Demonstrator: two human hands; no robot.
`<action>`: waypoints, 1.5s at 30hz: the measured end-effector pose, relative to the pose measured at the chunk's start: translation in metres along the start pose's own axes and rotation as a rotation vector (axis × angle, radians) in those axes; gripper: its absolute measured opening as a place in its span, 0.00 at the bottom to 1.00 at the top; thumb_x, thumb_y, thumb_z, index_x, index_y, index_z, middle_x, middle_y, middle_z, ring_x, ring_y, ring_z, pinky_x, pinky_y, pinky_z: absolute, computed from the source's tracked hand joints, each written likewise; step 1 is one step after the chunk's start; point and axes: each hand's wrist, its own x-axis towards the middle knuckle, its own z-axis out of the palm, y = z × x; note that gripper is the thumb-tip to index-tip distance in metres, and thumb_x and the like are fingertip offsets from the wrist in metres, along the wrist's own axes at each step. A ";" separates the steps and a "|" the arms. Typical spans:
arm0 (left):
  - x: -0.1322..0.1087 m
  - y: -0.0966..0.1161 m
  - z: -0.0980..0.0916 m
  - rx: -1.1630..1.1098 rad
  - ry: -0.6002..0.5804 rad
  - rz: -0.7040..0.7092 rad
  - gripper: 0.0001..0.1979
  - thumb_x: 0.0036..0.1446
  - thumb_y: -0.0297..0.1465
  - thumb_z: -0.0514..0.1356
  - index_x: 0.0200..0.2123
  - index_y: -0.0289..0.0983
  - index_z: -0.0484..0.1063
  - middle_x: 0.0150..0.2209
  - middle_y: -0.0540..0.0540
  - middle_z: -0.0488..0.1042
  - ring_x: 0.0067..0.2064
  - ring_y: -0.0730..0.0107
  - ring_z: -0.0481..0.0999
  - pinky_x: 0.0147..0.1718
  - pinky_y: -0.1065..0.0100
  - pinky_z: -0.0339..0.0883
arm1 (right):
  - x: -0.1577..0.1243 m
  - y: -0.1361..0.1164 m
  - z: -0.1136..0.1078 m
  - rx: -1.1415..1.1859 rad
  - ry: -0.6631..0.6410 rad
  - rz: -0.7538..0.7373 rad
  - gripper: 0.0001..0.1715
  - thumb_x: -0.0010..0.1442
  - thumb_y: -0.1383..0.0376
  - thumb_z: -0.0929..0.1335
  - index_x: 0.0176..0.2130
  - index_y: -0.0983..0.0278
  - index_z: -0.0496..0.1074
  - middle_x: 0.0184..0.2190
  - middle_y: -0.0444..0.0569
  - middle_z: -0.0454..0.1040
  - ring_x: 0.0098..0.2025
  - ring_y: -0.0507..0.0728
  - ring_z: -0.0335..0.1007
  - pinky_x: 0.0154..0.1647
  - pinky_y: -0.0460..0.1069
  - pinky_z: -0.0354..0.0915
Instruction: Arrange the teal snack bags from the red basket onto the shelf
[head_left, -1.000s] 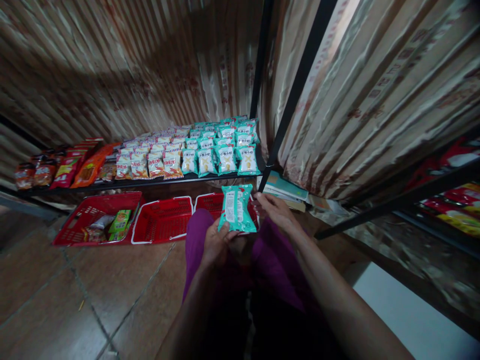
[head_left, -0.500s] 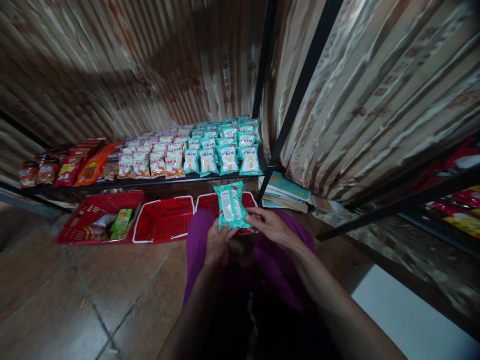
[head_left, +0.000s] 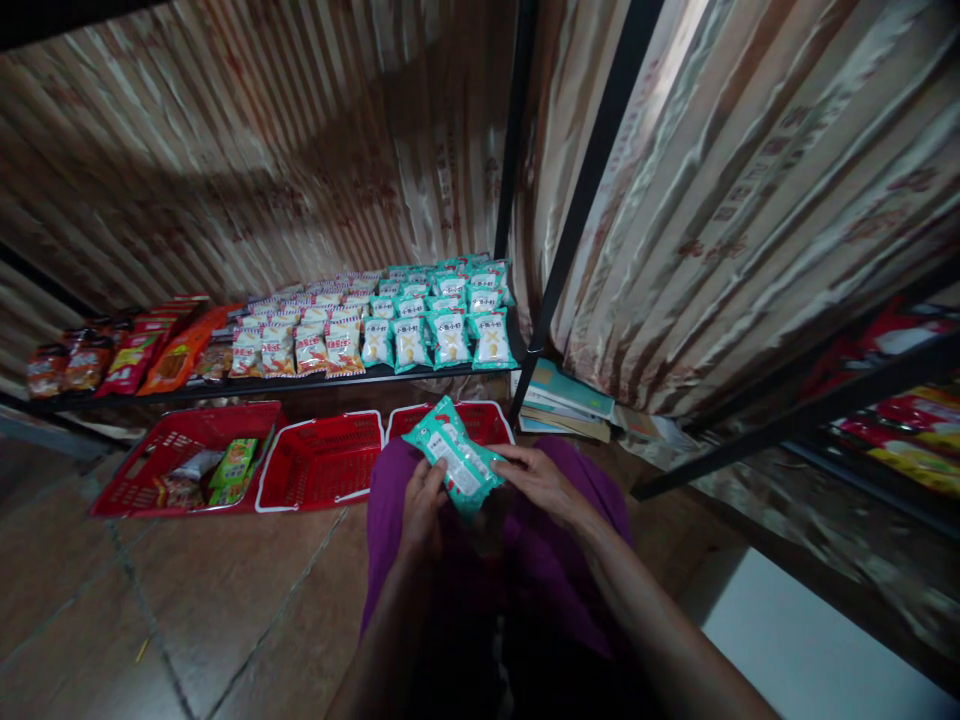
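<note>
A teal snack bag (head_left: 459, 462) is between my hands above my knees, tilted, its printed back turned up. My left hand (head_left: 426, 492) grips its left edge, thumb on top. The fingers of my right hand (head_left: 534, 478) are closed at its right edge. Beyond it, rows of teal and white bags (head_left: 452, 338) stand upright on a low black shelf (head_left: 420, 374). White bags with orange print (head_left: 343, 345) stand beside them on the left.
Under the shelf sit a red basket holding packets (head_left: 150, 470), a red basket with white handles (head_left: 322, 462) and another red basket (head_left: 487, 422). A black post (head_left: 577, 210), stacked cardboard (head_left: 566, 395) and a white panel (head_left: 810, 640) are on the right.
The teal bag has turned, its top now leaning left, and come slightly lower. The view has shifted, so the shelf and baskets appear lower. Both hands remain on the bag.
</note>
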 end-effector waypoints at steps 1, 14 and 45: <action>0.001 0.002 -0.001 0.010 0.015 0.000 0.22 0.46 0.41 0.66 0.43 0.36 0.73 0.46 0.42 0.76 0.45 0.61 0.76 0.40 0.67 0.68 | -0.001 0.000 -0.001 -0.021 -0.010 -0.006 0.23 0.47 0.53 0.70 0.38 0.65 0.78 0.33 0.46 0.80 0.33 0.57 0.74 0.38 0.52 0.68; 0.021 -0.011 0.005 0.002 0.153 -0.043 0.20 0.45 0.39 0.66 0.42 0.39 0.72 0.45 0.41 0.76 0.47 0.56 0.76 0.41 0.63 0.70 | 0.003 0.027 -0.012 -0.387 0.163 -0.173 0.21 0.53 0.58 0.65 0.44 0.64 0.77 0.40 0.53 0.78 0.40 0.61 0.74 0.42 0.54 0.68; -0.001 0.018 0.023 -0.050 0.037 0.139 0.27 0.37 0.42 0.71 0.41 0.35 0.73 0.45 0.36 0.75 0.49 0.57 0.74 0.49 0.62 0.65 | -0.006 -0.004 0.009 -0.221 0.241 -0.272 0.33 0.56 0.50 0.65 0.57 0.62 0.63 0.48 0.52 0.75 0.48 0.62 0.73 0.49 0.54 0.69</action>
